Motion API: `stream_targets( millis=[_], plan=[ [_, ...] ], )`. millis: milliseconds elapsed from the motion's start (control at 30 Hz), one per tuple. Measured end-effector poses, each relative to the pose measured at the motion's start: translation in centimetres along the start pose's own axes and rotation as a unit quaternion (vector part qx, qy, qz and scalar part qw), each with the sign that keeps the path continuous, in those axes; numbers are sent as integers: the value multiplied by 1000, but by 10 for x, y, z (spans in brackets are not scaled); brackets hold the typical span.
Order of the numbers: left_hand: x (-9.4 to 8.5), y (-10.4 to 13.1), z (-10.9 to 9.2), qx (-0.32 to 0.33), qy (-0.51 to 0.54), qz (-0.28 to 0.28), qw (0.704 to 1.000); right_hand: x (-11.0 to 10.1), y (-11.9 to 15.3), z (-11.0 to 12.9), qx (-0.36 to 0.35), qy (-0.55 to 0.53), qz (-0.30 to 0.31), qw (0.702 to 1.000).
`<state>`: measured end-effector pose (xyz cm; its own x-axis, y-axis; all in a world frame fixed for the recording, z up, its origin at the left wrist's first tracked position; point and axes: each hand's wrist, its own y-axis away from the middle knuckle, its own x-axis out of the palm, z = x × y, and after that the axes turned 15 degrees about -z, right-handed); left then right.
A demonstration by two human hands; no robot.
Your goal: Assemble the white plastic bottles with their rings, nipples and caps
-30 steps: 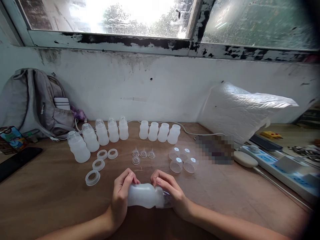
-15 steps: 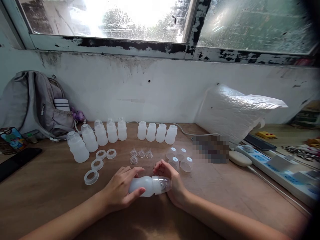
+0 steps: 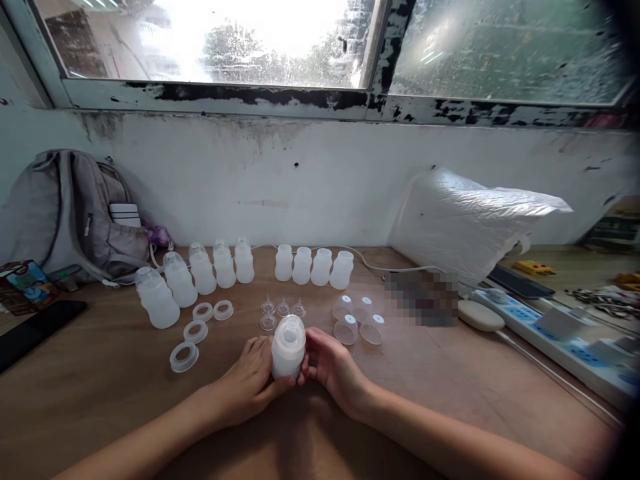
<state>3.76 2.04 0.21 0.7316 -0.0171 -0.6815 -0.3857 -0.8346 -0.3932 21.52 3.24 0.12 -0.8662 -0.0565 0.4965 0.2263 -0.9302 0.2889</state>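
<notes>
A frosted white baby bottle (image 3: 289, 357) with a clear cap stands nearly upright between my hands, its top tilted toward me. My left hand (image 3: 257, 373) wraps its left side, thumb across the front near the base. My right hand (image 3: 333, 370) closes on it from the right, fingers curled at its side. Just behind the bottle are several clear nipples (image 3: 268, 323). Several clear caps (image 3: 345, 329) lie beyond my right hand, and several translucent collar rings (image 3: 184, 357) lie to the left of my left hand.
Capped bottles (image 3: 158, 301) form a row at the back left; open bottles (image 3: 302, 267) stand at the back middle. A backpack (image 3: 65, 207) and phone (image 3: 40, 330) are at left. To the right are a white padded bag (image 3: 460, 227), power strip (image 3: 560, 347) and cable (image 3: 555, 377).
The bottle has turned from lying sideways, cap to the right, to nearly upright. My right hand has moved from the cap end down to the bottle's right side.
</notes>
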Motion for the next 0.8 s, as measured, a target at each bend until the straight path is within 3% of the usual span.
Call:
stream_targets(
  millis=[133,300,467,533,667,800],
  plan=[
    [5,-3,5,-39,-50,-18,998,-1,-2,0,-18,36,9,999],
    [9,-2,12,-58,-96,-85,990,-1,-4,0,-36,40,4,999],
    [-14,-7,-8,26,-6,-223,974,-2,-4,-1,-43,39,-2,998],
    [-29,-14,-24,43,0,-247,968,-2,-5,-2,-43,41,1,998],
    [-51,-30,-48,43,-42,-168,984,-4,-6,-3,-46,46,11,998],
    [-68,-49,-53,42,-99,-127,986,-5,-7,-4,-48,48,12,998]
  ],
)
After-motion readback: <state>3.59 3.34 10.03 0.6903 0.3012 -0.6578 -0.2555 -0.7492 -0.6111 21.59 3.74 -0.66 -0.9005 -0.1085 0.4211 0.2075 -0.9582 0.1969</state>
